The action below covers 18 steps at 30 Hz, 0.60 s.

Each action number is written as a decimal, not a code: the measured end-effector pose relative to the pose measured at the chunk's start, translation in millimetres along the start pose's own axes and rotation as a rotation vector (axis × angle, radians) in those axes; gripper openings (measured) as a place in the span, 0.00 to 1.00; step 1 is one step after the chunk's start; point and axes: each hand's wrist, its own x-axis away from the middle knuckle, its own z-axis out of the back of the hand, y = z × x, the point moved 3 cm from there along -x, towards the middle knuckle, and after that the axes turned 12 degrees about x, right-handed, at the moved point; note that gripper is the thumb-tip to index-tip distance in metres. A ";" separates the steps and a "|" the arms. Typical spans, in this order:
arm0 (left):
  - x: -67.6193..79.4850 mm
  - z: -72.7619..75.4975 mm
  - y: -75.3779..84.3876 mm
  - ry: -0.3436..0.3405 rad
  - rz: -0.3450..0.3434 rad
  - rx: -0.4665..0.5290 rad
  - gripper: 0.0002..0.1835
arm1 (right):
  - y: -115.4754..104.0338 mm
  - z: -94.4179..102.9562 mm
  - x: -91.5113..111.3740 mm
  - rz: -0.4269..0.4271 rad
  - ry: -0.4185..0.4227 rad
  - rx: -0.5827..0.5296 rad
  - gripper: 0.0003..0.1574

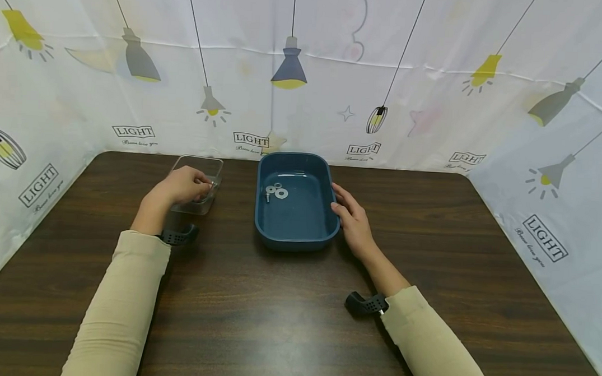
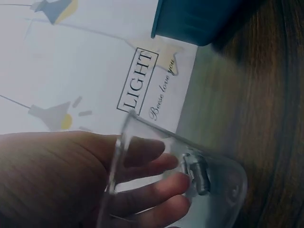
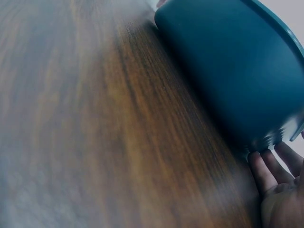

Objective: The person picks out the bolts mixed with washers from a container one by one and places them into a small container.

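Note:
My left hand [image 1: 185,186] reaches into a small clear plastic box [image 1: 199,207] at the back left. In the left wrist view its bent, spread fingers [image 2: 164,190] show through the clear wall. Their tips are close to metal bolts [image 2: 198,175]; no firm hold is visible. A deep dark-blue tub [image 1: 295,245] stands at the back middle. Inside, near its left wall, lie flat washers [image 1: 281,193] and a small screw [image 1: 267,197]. My right hand [image 1: 354,221] touches the tub's right side, thumb near the rim. Fairly straight fingers [image 3: 263,173] rest against the outer wall.
A dark wood-grain table [image 1: 275,316] lies under everything. A white printed cloth [image 1: 314,110] hangs along the back and both sides, right behind the box and tub. A gap of bare table separates the box from the tub.

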 end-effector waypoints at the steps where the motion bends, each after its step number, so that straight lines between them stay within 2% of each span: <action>1: 0.2 0.6 1.2 0.010 -0.002 -0.005 0.21 | 0.2 -0.1 0.0 0.001 0.000 0.001 0.30; 8: 4.1 6.3 15.2 0.084 -0.025 -0.012 0.21 | 1.9 0.1 -1.0 0.001 0.002 0.004 0.30; 13: 12.5 10.3 31.8 0.127 -0.043 0.014 0.20 | 2.6 0.0 -1.3 -0.001 0.001 -0.004 0.30; 18: 21.3 11.0 51.8 0.149 -0.091 0.030 0.20 | 2.5 0.1 -0.9 -0.003 0.005 -0.017 0.30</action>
